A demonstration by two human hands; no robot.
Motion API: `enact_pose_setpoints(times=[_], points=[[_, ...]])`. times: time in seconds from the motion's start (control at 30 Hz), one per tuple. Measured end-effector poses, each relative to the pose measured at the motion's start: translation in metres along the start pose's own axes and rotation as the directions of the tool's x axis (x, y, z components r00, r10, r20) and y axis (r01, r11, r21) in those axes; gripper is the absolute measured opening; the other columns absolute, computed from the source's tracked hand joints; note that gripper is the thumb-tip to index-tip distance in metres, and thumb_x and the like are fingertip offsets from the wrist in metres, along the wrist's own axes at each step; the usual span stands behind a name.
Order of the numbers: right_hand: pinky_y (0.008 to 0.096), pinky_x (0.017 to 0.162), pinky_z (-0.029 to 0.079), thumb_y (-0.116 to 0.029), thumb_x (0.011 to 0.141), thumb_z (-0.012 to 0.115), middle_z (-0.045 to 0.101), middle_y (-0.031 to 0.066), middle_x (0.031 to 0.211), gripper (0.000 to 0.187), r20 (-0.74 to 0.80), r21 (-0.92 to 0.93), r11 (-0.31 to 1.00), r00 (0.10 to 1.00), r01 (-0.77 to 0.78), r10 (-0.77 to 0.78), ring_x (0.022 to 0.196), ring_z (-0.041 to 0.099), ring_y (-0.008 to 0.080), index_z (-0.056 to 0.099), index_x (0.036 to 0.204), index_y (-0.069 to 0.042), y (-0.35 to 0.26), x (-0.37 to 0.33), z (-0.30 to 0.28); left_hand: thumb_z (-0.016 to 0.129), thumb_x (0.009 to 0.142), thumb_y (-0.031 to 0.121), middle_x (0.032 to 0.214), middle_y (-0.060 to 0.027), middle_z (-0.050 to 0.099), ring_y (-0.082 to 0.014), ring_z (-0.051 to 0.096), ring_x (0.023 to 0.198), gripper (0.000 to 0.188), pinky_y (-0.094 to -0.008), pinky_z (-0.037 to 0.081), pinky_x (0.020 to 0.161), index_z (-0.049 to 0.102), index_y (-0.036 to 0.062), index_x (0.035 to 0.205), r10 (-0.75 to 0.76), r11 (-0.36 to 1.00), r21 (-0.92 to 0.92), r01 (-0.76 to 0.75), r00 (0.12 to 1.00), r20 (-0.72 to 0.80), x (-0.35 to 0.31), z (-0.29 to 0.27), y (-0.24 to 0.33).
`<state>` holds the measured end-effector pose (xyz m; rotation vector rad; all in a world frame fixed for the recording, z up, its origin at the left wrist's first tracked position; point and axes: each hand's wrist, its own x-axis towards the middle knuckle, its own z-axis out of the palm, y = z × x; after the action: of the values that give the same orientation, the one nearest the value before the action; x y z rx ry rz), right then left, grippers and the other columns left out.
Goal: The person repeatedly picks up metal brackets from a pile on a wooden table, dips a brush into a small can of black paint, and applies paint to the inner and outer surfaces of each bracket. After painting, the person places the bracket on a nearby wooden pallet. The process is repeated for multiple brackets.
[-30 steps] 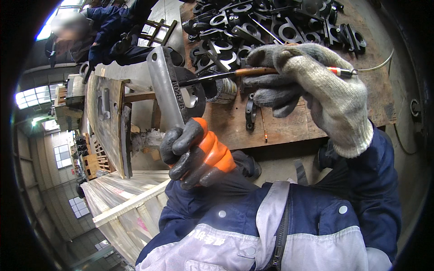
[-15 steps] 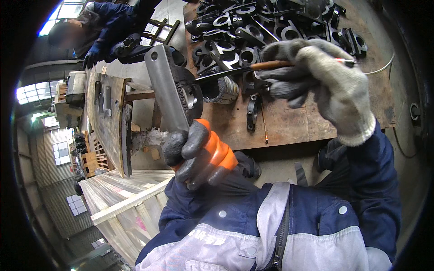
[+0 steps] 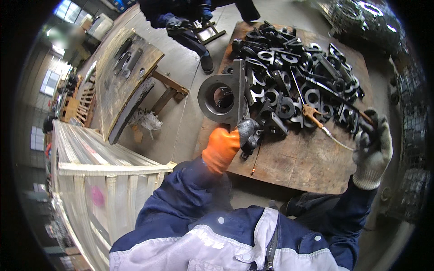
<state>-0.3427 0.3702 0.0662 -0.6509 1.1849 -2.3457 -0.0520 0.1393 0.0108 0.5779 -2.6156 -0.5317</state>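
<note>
My left hand, in an orange glove with dark fingertips, is closed around the lower end of a grey metal bracket. The bracket is upright, its thick ring to the left and its flat plate to the right. At the right, my right hand in a pale glove with dark fingers grips the brown handle of a file. The dark blade of that file points up and left across a heap of black metal brackets. A copper-coloured air blow gun lies on the heap's near side, with a pale hose leading toward my right hand.
The heap stands on a worn wooden table, where a thin rod lies near the front edge. Left is another wooden bench with metal parts. A film-wrapped crate stands lower left. Beyond, a person's gloved hand holds a tool.
My right hand with the file has moved away from the bracket, out to the right. The bracket has turned so its ring opening faces me. My view has shifted.
</note>
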Motion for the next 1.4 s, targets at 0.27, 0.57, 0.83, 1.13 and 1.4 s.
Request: enact_pose_setpoints(times=[0.27, 0.57, 0.83, 1.13, 1.4], points=[[0.0196, 0.062, 0.063, -0.024, 0.104, 0.050, 0.070, 0.0186, 0.112, 0.032, 0.063, 0.023, 0.999, 0.998, -0.032, 0.031, 0.082, 0.073, 0.0147, 0.064, 0.120, 0.000, 0.005, 0.011, -0.003, 0.065, 0.080, 0.007, 0.082, -0.0064, 0.067, -0.0246, 0.067, 0.072, 0.022, -0.0355, 0.052, 0.060, 0.070, 0.0057, 0.102, -0.280, 0.945, 0.064, 0.320, 0.897, -0.343, 0.005, 0.000, -0.006], [0.0181, 0.057, 0.055, -0.022, 0.104, 0.050, 0.072, 0.0165, 0.108, 0.031, 0.013, 0.110, 0.991, 0.997, -0.078, 0.077, 0.071, 0.068, 0.0117, 0.065, 0.119, 0.001, 0.007, 0.030, 0.001, 0.045, 0.103, 0.029, 0.077, -0.0167, 0.063, -0.0313, 0.064, 0.069, 0.035, -0.0405, 0.051, 0.064, 0.064, -0.0001, 0.098, -0.300, 0.747, 0.450, 0.489, 0.852, -0.428, -0.058, -0.108, -0.304], [0.0215, 0.057, 0.054, -0.023, 0.102, 0.056, 0.071, 0.0066, 0.098, 0.026, -0.178, -0.040, 0.998, 0.983, -0.041, 0.033, 0.076, 0.068, 0.0100, 0.065, 0.121, -0.007, 0.007, 0.039, -0.017, 0.051, 0.096, 0.048, 0.115, -0.0143, 0.067, -0.0253, 0.063, 0.097, 0.053, -0.0373, 0.050, 0.087, 0.061, 0.0034, 0.123, -0.780, 0.609, -0.098, 0.787, 0.571, -0.256, -0.117, -0.281, -0.526], [0.0203, 0.054, 0.055, -0.017, 0.101, 0.055, 0.072, 0.0146, 0.109, 0.023, -0.063, 0.094, 0.995, 0.997, -0.035, 0.041, 0.080, 0.072, 0.0171, 0.064, 0.117, -0.002, 0.014, 0.052, -0.031, 0.064, 0.086, 0.063, 0.080, -0.0047, 0.070, -0.0212, 0.064, 0.055, 0.051, -0.0346, 0.049, 0.045, 0.069, 0.0142, 0.101, -0.933, 0.182, -0.302, 0.936, 0.261, 0.248, -0.069, -0.202, -0.290], [0.0221, 0.064, 0.060, -0.017, 0.100, 0.058, 0.070, 0.0166, 0.111, 0.028, -0.172, 0.033, 0.999, 0.984, -0.032, 0.038, 0.094, 0.072, 0.0216, 0.064, 0.119, 0.002, 0.021, 0.054, -0.029, 0.066, 0.077, 0.045, 0.097, -0.0206, 0.073, -0.0339, 0.069, 0.099, 0.049, -0.0411, 0.052, 0.088, 0.075, -0.0007, 0.095, -0.699, 0.650, 0.456, 0.607, 0.243, 0.673, -0.013, 0.037, -0.060]])
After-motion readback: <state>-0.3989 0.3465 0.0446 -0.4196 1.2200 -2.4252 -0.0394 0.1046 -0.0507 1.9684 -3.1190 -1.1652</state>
